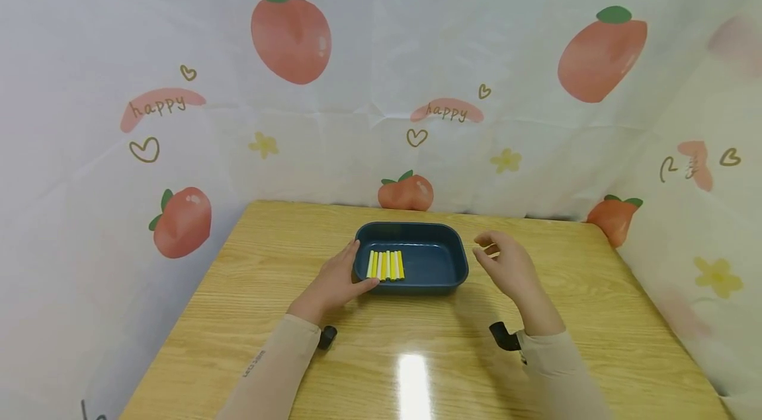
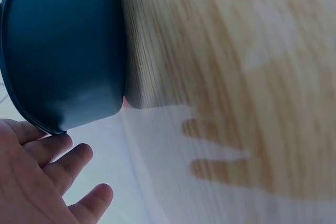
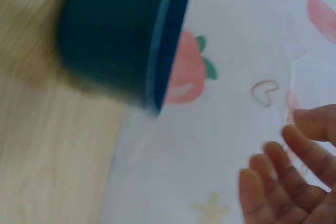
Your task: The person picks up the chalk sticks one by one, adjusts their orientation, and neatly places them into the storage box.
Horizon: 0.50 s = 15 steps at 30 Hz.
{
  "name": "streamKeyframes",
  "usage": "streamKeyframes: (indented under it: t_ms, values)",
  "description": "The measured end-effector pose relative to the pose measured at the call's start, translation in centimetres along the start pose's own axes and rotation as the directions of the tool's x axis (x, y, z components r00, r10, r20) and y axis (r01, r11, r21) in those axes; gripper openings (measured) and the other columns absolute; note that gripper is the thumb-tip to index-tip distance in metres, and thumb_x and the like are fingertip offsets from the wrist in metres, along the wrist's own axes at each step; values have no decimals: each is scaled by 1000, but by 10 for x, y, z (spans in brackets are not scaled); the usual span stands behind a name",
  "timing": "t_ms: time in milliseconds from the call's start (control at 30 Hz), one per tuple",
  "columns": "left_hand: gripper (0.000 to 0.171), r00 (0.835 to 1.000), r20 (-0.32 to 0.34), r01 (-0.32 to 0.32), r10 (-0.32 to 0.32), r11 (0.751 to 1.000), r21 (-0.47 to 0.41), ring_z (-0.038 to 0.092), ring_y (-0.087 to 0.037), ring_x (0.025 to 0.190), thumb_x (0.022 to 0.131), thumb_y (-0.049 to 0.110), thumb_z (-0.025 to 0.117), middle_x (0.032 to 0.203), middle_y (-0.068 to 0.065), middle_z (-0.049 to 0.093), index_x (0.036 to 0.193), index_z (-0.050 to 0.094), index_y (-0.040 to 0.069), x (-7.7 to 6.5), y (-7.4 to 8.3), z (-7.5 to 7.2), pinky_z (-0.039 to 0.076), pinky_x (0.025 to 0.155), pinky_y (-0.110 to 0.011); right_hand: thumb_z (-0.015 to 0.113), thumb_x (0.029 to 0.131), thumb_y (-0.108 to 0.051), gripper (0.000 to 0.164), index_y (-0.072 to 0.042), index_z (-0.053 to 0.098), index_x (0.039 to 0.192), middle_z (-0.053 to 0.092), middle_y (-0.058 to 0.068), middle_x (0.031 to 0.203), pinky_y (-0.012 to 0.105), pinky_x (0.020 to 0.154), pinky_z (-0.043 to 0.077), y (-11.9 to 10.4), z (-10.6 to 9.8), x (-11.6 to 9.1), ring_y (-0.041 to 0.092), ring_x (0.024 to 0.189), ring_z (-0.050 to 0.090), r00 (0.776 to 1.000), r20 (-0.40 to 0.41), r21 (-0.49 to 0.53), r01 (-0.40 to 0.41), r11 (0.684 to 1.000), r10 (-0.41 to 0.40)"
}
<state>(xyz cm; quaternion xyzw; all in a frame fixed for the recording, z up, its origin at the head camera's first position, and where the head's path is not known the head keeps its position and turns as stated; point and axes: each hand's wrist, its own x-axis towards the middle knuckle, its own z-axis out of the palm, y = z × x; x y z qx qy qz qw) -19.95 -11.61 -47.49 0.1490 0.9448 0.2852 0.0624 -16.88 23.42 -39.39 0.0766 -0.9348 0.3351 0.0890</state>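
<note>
A dark blue rectangular basin (image 1: 437, 268) with rounded corners stands on the wooden table. Inside it, against the left end, several white and yellow chalk sticks (image 1: 385, 265) lie side by side in a row. My left hand (image 1: 338, 280) holds the basin's left end, thumb along the near rim and fingers at the left side. In the left wrist view, two fingertips (image 2: 62, 139) meet the rim while the other fingers spread free. My right hand (image 1: 506, 264) hovers just beyond the basin's right end, fingers loosely bent and holding nothing; the right wrist view shows it apart from the basin.
The light wooden table (image 1: 286, 235) runs back to a white cloth (image 1: 357, 162) printed with fruit, hearts and flowers, which also hangs at both sides. Black camera mounts (image 1: 505, 336) sit on both wrists. A bright reflection lies on the near tabletop.
</note>
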Motion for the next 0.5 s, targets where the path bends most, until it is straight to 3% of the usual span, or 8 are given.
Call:
streamKeyframes:
  t_ms: [233,400,500]
  values:
    - [99,998,-3,-63,63,998,7,20,-33,151,94,62,58,166,-14,16,161,13,5,-5,0,-8,23,119,-52,65,99,-12,23,2,67,117,63,21,112,53,81,55,29,-6,-15,36,97,62,979,-191,-70,64,996,-76]
    - [85,988,-55,-137,141,988,74,25,-36,149,99,49,59,162,-19,25,158,23,-1,-19,-4,-22,25,118,-52,66,97,-8,21,3,67,114,64,21,109,54,77,55,46,-10,-23,38,96,61,954,-258,-118,125,985,-152]
    - [78,975,-127,-163,182,976,141,33,-36,145,99,46,60,159,-18,34,155,32,0,-27,-8,-32,29,117,-53,68,94,-6,21,3,67,113,64,21,107,54,74,55,55,-15,-25,38,94,61,932,-293,-166,172,971,-215]
